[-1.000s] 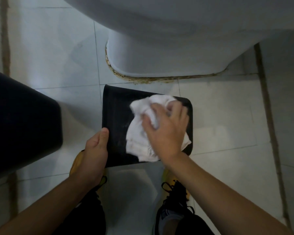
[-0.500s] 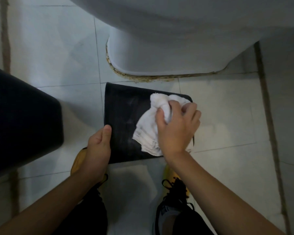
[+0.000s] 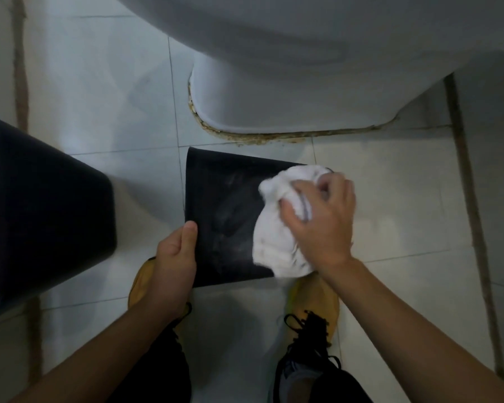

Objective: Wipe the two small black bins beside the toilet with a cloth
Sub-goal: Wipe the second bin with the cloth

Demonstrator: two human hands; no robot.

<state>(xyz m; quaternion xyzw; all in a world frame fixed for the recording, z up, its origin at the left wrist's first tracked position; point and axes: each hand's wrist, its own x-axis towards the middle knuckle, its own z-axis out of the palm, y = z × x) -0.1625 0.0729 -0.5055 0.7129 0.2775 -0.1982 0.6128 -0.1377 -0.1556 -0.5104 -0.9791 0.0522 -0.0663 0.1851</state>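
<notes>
Right hand (image 3: 322,225) is gripping white cloth (image 3: 277,228), fingers curled round it, pressing on right side of small black bin (image 3: 224,219) before toilet (image 3: 288,91). Left hand (image 3: 172,263) is holding bin's left edge. Second bin (image 3: 41,213) is standing at left.

Pale tiled floor (image 3: 99,82) beneath white toilet (image 3: 288,68).

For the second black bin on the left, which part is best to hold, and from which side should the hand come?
Probably its near bottom edge, reached from the right, as the left hand now grips the near left edge of the tipped bin. The big bin seems to lie tilted, base toward the person; its rim is out of view. The right hand holds the cloth.
</notes>
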